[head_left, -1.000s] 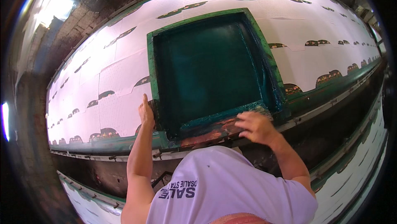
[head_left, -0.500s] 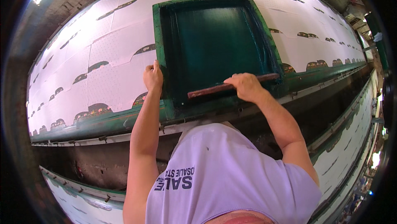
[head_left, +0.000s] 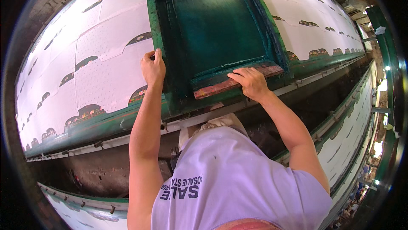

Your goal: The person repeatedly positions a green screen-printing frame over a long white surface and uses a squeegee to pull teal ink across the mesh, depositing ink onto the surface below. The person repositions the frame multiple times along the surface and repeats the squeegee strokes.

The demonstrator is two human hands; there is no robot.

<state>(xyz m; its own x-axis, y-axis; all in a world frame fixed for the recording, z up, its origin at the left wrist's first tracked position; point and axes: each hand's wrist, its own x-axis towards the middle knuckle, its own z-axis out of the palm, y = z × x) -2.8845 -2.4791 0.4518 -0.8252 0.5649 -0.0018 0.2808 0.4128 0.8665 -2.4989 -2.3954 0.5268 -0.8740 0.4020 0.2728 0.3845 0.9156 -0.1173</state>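
A printing screen [head_left: 212, 28] with a green frame and dark teal mesh lies on the long table before me. Along its near side rests a squeegee [head_left: 216, 89] with a reddish, paint-stained wooden handle, tilted back so that its broad face shows. My right hand [head_left: 252, 84] is closed over the middle of the squeegee, fingers on top. With its fingers wrapped round the rim and the thumb pointing up, my left hand [head_left: 153, 69] grips the left side of the frame. Dark wet-looking paint coats the inner edges of the screen.
White sheets with wavy edges [head_left: 100, 45] cover the table on both sides of the screen. Between them show dark floral patches [head_left: 90, 112]. A metal rail [head_left: 191, 122] with small pegs runs along the near edge. Another covered table [head_left: 346, 138] stands behind, across an aisle.
The squeegee has tipped over, so its broad face now shows instead of a thin edge. My right hand has shifted its hold with it. The whole view has moved slightly.
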